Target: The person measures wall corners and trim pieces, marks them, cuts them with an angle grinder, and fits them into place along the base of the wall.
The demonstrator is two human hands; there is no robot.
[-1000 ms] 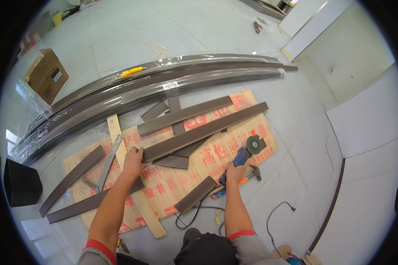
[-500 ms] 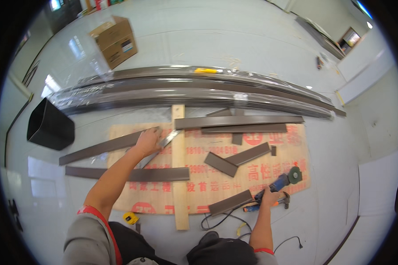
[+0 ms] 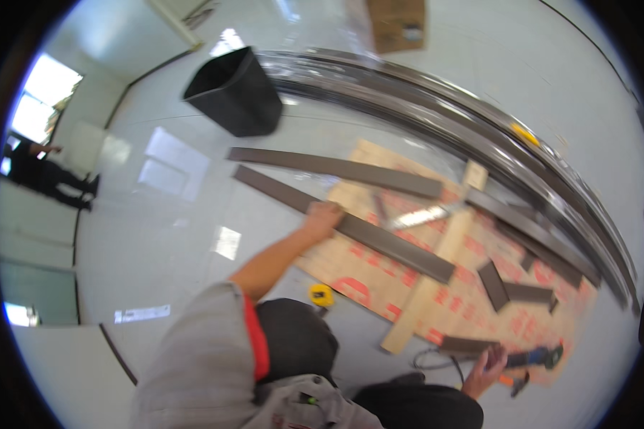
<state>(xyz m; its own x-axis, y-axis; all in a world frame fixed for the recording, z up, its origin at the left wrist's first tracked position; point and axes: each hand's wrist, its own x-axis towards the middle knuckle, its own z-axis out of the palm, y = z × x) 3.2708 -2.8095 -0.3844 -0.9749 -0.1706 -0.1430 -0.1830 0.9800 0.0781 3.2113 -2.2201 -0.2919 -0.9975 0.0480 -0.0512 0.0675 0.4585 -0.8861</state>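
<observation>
My left hand [image 3: 324,217] is closed over the edge of a long dark brown trim strip [image 3: 393,247], which lies across a light wooden batten [image 3: 436,275]. Beyond it rests another brown strip [image 3: 336,166]. A silvery flat metal piece [image 3: 426,216], blurred, lies near the batten's far end. At the lower right my right hand [image 3: 484,370] is at the rear end of a blue and black angle grinder [image 3: 533,357]; motion blur hides whether its fingers grip it. A hammer [image 3: 516,382] with an orange handle lies close by the grinder.
Short brown offcuts [image 3: 494,286] lie on a printed board [image 3: 365,275]. Long plastic-wrapped strips [image 3: 436,107] run behind it. A black bin [image 3: 247,100], a cardboard box [image 3: 397,25] and a yellow tape measure [image 3: 321,294] are on the floor. Another person [image 3: 46,171] stands far left.
The view has swung left. My left hand has moved from the farther brown strip to the nearer one. My right hand has shifted toward the grinder's rear; the grinder still lies by the hammer.
</observation>
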